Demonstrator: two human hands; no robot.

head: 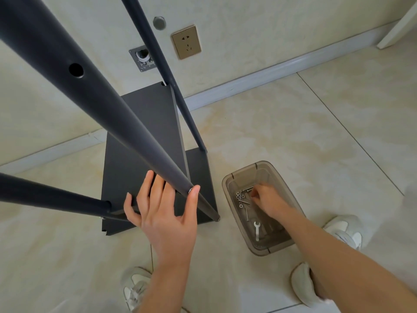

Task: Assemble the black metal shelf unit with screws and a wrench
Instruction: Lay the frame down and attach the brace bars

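Spread flat, left hand [162, 213] is laid on shelf unit [153, 114], thumb pressed to a screw head [190, 190] in the near pole [133, 136]; nothing is gripped. Unit is stood on the floor [293, 120], poles' long axis rising toward the camera. Right hand [268, 199] is dipped into plastic bin [259, 250], fingers curled over screws [242, 198]; whether anything is held cannot be told. Wrench [257, 230] is laid lengthwise at the bin's near end.

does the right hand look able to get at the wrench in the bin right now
Probably yes: the right hand is inside the open-topped bin, and the wrench lies uncovered on its floor, just nearer the person.
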